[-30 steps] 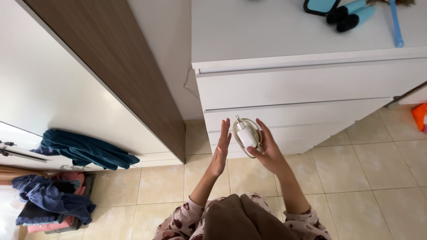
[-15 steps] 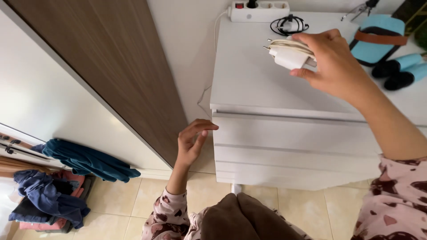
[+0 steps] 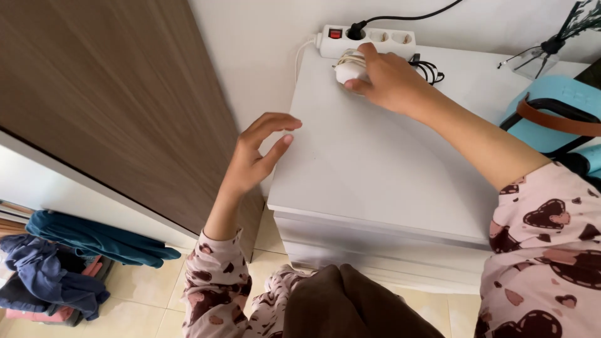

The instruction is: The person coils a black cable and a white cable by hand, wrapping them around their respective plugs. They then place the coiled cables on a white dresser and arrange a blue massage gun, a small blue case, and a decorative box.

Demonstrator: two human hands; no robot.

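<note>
My right hand [image 3: 389, 80] reaches across the top of a white chest of drawers [image 3: 375, 163] and grips a small white charger with its cord wound around it [image 3: 348, 67], pressed down near the back left corner. Just behind it lies a white power strip [image 3: 375, 39] with a red switch and a black plug in it. My left hand [image 3: 258, 153] hovers with fingers spread at the chest's left edge, holding nothing. Both arms wear pink sleeves with dark hearts.
A coiled black cable [image 3: 431, 70] lies right of the charger. A light-blue bag with a brown strap [image 3: 557, 116] sits at the far right. A brown wardrobe door [image 3: 113, 106] stands left, with teal and blue clothes [image 3: 81, 250] piled below on the tiled floor.
My right hand has carried the charger from in front of the drawers up onto the top, back by the power strip. My left hand rose to the chest's left edge and opened.
</note>
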